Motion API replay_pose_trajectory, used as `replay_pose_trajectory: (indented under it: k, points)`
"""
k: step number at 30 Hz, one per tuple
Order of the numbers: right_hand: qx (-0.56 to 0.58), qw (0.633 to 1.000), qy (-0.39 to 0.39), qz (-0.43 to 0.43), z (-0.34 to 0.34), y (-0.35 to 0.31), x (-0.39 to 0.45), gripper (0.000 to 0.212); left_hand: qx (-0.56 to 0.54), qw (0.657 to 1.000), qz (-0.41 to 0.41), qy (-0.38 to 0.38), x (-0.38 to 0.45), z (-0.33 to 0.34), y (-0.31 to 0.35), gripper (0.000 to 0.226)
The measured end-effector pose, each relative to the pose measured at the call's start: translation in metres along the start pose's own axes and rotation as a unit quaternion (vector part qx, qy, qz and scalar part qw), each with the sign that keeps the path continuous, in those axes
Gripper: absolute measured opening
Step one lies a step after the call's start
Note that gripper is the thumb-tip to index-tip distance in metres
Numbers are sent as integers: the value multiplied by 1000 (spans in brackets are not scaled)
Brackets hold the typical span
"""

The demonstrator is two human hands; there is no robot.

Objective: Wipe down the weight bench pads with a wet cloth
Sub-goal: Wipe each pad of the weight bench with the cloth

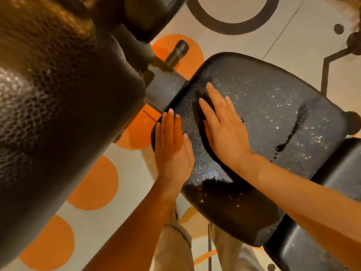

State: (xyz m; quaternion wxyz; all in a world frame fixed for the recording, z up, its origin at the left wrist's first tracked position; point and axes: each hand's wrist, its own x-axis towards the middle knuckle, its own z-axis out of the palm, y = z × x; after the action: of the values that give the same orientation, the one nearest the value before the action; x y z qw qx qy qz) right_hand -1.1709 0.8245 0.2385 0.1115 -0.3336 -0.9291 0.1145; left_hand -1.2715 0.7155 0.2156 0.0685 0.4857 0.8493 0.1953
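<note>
The black textured seat pad [273,106] of the weight bench fills the middle of the head view. My right hand [224,130] lies flat on it, fingers spread, pressing down a dark cloth [200,112] that shows past my fingertips and along the hand's left side. My left hand [172,145] rests flat and empty on the pad's left edge, fingers together. Water droplets and a dark running streak [293,130] glisten on the pad's right half. A darker wet patch [214,186] sits near its front edge.
The large black back pad [68,114] looms close at the left. A metal frame bar [164,89] and a black peg [178,51] join the two pads. Another black pad [312,247] lies at the lower right. Below is pale floor with orange circles [95,184].
</note>
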Motion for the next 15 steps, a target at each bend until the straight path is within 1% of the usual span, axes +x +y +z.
replay_pose_trajectory:
  k: [1, 4, 6, 9, 13, 15]
  points:
    - [5, 1000, -9, -8, 1, 1, 0, 53, 3, 1000, 2, 1, 4, 1, 0, 46]
    - [13, 999, -39, -25, 3, 3, -6, 48, 0, 1000, -5, -3, 6, 0, 1, 46]
    - [20, 998, -53, -25, -1, 9, -8, 52, -6, 1000, -10, -8, 6, -1, 1, 47]
    - [26, 999, -43, 5, 0, 24, 2, 50, -8, 1000, -4, -16, 6, -1, 0, 49]
    - [22, 999, -32, -12, 16, 28, 36, 45, 5, 1000, 10, -23, 7, 0, -1, 52]
    - [22, 1000, -19, 2, 20, 34, 63, 44, 9, 1000, 15, -17, 7, 0, 0, 53]
